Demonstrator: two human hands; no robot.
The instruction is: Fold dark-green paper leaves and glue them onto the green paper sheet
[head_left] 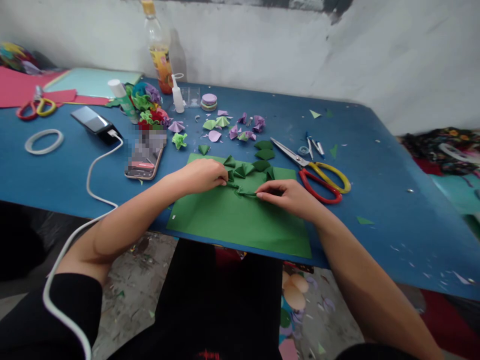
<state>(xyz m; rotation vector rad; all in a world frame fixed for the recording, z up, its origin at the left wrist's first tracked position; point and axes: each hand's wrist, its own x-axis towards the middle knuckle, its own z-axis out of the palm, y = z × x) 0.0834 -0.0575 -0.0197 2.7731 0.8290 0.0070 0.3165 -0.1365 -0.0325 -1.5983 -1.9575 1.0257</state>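
A thin, twisted green paper strip (245,192) stretches between my hands, just above or on a green paper sheet (240,227). My left hand (205,176) pinches its left end, and the fingers of my right hand (287,196) close on the other end. Beyond the strip, several folded dark green paper pieces (242,171) rest along the sheet's far edge. Leaf-shaped green cutouts (264,154) lie behind them. Large scissors (304,162) with red and yellow handles lie right of the sheet, blades pointing away.
A phone (146,157), a black device (95,124) with a white cable, and a tape roll (44,141) sit at left. Crumpled paper flowers (258,123), a glue bottle (177,97) and a drink bottle (161,62) stand farther back. Paper scraps dot the blue table (393,215).
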